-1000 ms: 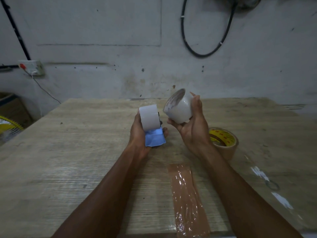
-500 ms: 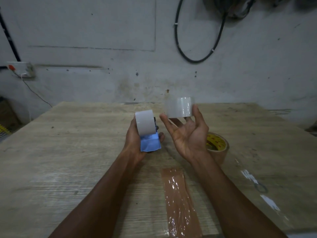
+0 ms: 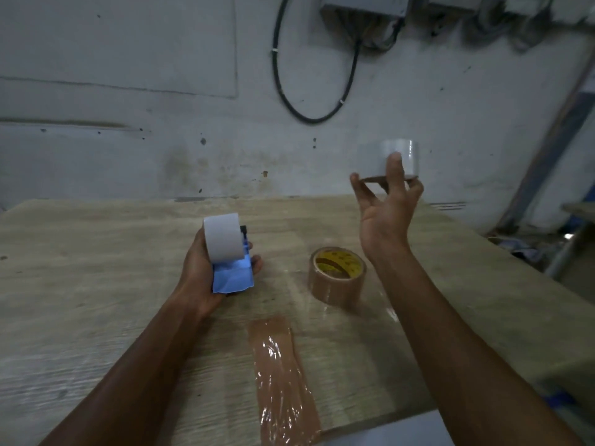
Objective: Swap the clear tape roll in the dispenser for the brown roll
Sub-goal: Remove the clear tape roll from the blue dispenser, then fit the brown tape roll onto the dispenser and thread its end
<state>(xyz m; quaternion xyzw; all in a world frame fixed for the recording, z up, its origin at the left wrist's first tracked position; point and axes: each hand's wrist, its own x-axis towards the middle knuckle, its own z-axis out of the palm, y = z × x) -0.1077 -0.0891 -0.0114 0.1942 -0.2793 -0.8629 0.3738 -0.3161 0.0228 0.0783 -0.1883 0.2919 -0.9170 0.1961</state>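
Note:
My left hand (image 3: 197, 278) is closed around the tape dispenser (image 3: 224, 242), a white drum on a blue body, held just above the wooden table (image 3: 96, 284). My right hand (image 3: 384, 217) is raised to the right, and its fingertips grip the clear tape roll (image 3: 406, 153) in the air in front of the wall. The brown tape roll (image 3: 336, 278), with a yellow core label, lies flat on the table between my two forearms, touching neither hand.
A strip of brown tape (image 3: 280, 375) is stuck to the table near its front edge. Shiny clear tape patches lie right of the brown roll. A black cable loop (image 3: 306, 114) hangs on the wall behind. The table's right edge drops off to clutter.
My right hand has carried the clear roll up and to the right, away from the dispenser. The brown roll, earlier half hidden behind that wrist, shows fully. My left hand has barely moved.

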